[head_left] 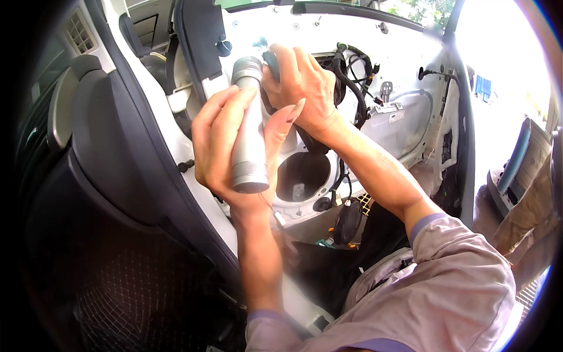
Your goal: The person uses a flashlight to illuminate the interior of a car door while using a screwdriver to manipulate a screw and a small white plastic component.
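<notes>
A silver flashlight [249, 141] with knurled ends lies along the palm of my left hand [220, 141], whose fingers wrap it from the left while the thumb stands off to its right. Just beyond it, my right hand [302, 88] is closed at the inner face of a white car door [404, 129] with its trim off. A dark piece [271, 63] shows by the right fingers; most of it is hidden, so its kind cannot be made out. Beside that hand a black wiring harness [355, 88] hangs from the door, and below is a round speaker opening [302, 176].
On the left are a dark car seat [99, 129] and a quilted floor mat [129, 299]. The white door sill [202, 193] runs between the cabin and me. A black oval part [348, 222] hangs under the door. At far right, a person's tan trousers [525, 211] show.
</notes>
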